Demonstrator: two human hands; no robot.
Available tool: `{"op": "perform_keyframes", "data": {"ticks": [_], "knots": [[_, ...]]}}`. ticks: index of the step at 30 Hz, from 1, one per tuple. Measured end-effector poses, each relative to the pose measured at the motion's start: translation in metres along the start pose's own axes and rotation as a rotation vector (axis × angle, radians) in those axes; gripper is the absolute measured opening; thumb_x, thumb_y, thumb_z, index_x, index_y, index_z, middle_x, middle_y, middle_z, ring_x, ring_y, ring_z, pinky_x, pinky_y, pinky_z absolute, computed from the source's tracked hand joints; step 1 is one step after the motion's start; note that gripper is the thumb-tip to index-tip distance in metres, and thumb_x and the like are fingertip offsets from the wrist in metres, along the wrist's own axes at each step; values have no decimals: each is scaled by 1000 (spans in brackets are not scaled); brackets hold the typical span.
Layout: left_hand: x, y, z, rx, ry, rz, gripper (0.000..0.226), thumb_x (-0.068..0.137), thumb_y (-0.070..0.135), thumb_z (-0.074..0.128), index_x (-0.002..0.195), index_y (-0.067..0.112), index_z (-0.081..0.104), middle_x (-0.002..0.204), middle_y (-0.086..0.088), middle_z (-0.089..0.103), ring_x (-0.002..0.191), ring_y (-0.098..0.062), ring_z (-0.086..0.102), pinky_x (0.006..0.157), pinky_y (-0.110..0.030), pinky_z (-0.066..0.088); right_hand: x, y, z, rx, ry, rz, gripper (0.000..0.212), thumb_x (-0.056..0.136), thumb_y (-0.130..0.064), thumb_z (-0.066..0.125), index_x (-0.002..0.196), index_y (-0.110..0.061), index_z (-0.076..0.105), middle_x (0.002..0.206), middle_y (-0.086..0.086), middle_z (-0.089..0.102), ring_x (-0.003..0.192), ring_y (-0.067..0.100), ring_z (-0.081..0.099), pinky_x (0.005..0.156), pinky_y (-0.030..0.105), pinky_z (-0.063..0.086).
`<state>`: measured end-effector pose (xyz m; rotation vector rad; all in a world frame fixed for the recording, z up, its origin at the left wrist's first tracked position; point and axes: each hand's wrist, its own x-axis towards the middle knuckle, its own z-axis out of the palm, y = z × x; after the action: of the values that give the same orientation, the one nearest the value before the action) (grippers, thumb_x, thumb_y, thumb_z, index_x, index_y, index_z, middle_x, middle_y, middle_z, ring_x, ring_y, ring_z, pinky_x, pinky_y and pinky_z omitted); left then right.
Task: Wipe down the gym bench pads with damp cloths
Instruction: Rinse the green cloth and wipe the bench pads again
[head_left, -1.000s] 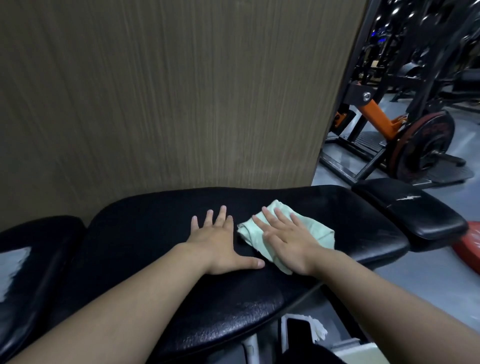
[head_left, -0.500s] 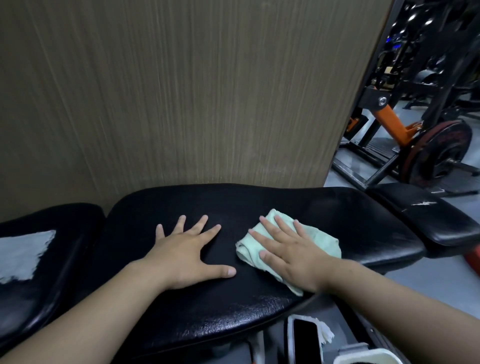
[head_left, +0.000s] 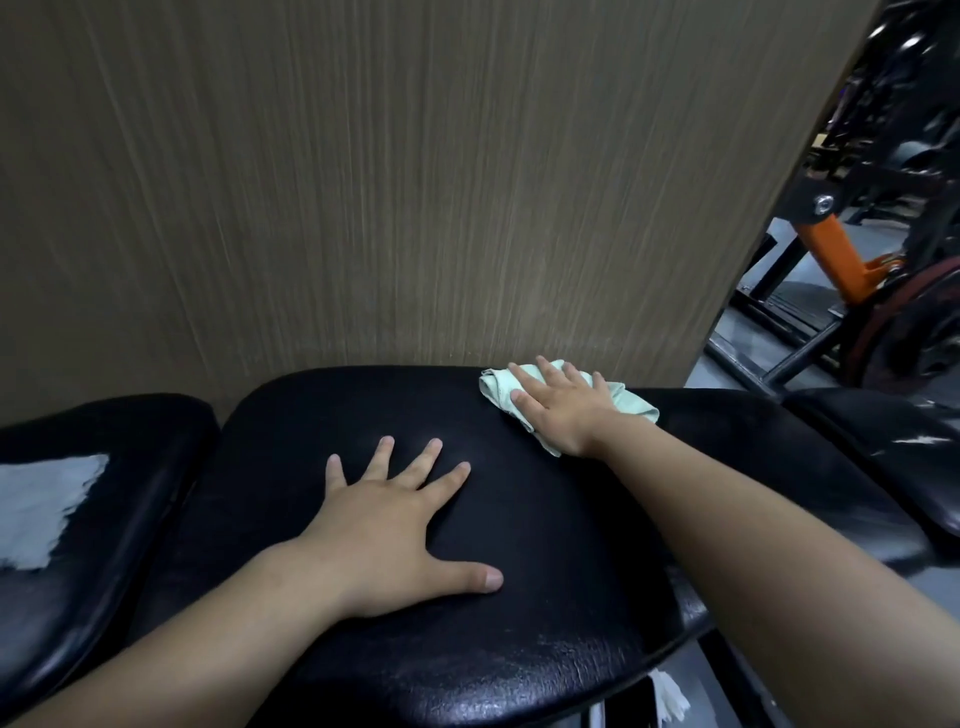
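A person leans over a black bench pad (head_left: 519, 545) set against a wood-grain wall (head_left: 415, 182). The right hand (head_left: 563, 410), fingers flat and spread, presses 1 pale green cloth (head_left: 631, 402) onto the pad's far edge, beside the wall; it pins the cloth rather than gripping it. The left hand (head_left: 395, 535) rests open and empty, palm down, mid-pad. The bunched cloth could slip off the far edge if pushed further. Visible: 3 pads, 1 cloth, 2 hands.
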<state>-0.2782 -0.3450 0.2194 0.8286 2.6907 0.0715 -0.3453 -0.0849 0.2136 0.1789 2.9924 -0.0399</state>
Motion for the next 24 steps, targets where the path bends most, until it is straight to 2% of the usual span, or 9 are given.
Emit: {"op": "perform_keyframes", "data": {"ticks": [5, 10, 15, 18, 21, 24], "knots": [[-3, -4, -2, 16, -1, 26, 110, 59, 101, 25, 151, 51, -9, 161, 16, -21, 150, -25, -20, 116, -64, -7, -39, -6, 2, -17, -15, -83, 54, 100, -57, 7, 152, -48, -6, 165, -4, -14, 150, 28, -16, 119, 55, -9], [-14, -23, -17, -98, 27, 37, 103, 70, 93, 32, 154, 45, -2, 163, 10, -17, 152, -14, -10, 121, -56, -2, -129, -23, 8, -29, -40, -206, 54, 101, -55, 7, 151, -48, -13, 162, -6, -22, 148, 24, -23, 119, 52, -12], [-23, -48, -17, -130, 80, -11, 99, 73, 91, 34, 155, 45, 3, 165, 9, -10, 152, -20, -10, 119, -60, -3, -213, -55, 12, -84, -131, -312, 56, 98, -56, 1, 148, -46, -23, 156, -9, -38, 140, 20, -40, 117, 47, -20], [-26, -56, -10, -92, 47, -37, 98, 74, 91, 35, 154, 46, 2, 165, 8, -12, 151, -23, -14, 118, -62, -5, -223, -68, 14, -88, -151, -317, 61, 90, -61, -8, 146, -48, -26, 154, -11, -40, 137, 18, -44, 116, 48, -21], [-25, -60, -7, -74, 18, -55, 97, 73, 91, 34, 153, 50, -3, 163, 8, -19, 149, -25, -22, 117, -63, -9, -208, -77, 16, -72, -117, -305, 57, 96, -60, 0, 148, -48, -23, 156, -11, -37, 139, 19, -42, 117, 50, -20], [-23, -64, -8, -46, -6, -76, 99, 71, 93, 33, 150, 52, -10, 160, 6, -28, 146, -28, -29, 115, -63, -13, -175, -88, 20, -55, -53, -271, 64, 91, -66, -2, 150, -48, -18, 159, -10, -32, 143, 21, -35, 117, 52, -17]]}}
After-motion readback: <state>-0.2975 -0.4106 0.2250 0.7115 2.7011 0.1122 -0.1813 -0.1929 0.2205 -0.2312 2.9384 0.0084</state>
